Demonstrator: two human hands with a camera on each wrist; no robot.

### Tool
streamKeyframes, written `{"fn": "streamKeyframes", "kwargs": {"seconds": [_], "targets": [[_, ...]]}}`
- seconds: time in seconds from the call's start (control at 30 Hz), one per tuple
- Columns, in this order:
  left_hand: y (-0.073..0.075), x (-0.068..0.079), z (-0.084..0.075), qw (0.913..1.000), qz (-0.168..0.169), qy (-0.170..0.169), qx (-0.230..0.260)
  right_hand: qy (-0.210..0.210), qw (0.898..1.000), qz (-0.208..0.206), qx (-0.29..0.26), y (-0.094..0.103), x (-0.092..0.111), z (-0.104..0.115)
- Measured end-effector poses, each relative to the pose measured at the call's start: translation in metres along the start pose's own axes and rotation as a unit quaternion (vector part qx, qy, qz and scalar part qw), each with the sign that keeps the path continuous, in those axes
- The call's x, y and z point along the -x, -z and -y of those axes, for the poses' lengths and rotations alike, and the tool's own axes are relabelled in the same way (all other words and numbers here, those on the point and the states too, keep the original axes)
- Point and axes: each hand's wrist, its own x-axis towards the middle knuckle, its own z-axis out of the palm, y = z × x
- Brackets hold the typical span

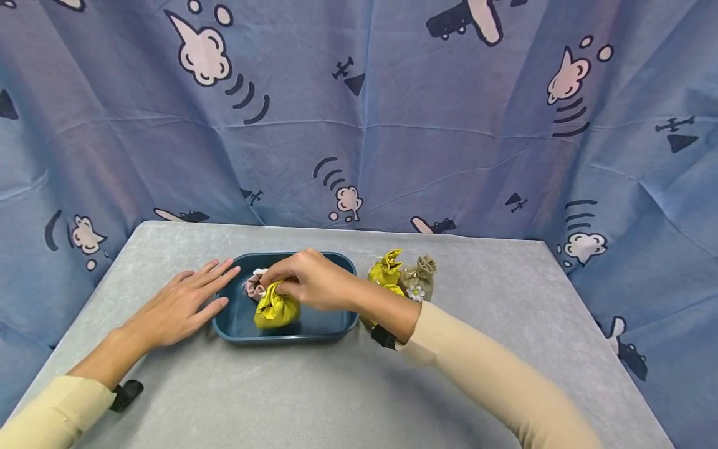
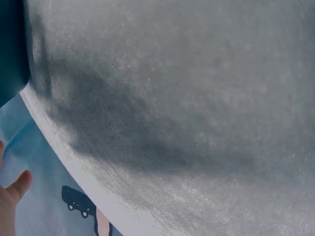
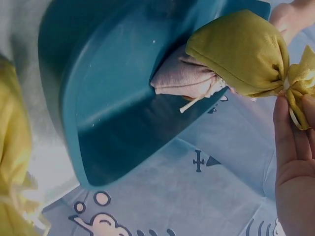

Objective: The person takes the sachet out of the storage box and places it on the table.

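Note:
My right hand pinches a yellow drawstring pouch by its gathered neck, over the blue tray. In the right wrist view the yellow pouch hangs from the fingertips, its full body overlapping a pink pouch that lies in the tray. The same pink pouch shows at the tray's left end in the head view. My left hand has its fingers spread, fingertips at the tray's left rim and nothing held. In the left wrist view only part of that hand shows, at the lower left.
Right of the tray stand another yellow pouch and a beige pouch with a white flower; more yellow fabric is partly hidden behind the right forearm. The grey table ends at a blue patterned curtain.

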Motion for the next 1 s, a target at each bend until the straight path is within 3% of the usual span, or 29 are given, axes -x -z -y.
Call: {"fn": "streamKeyframes", "kwargs": {"seconds": [0.5,1.0], "targets": [[0.000,0.000,-0.002,1.0000,0.007,0.006,0.001,-0.002,1.000,-0.027,-0.003,0.022,0.018,0.002],[-0.001,0.000,-0.001,0.9999,-0.012,-0.009,-0.007,-0.023,0.998,-0.065,-0.005,0.058,0.048,-0.003]]}}
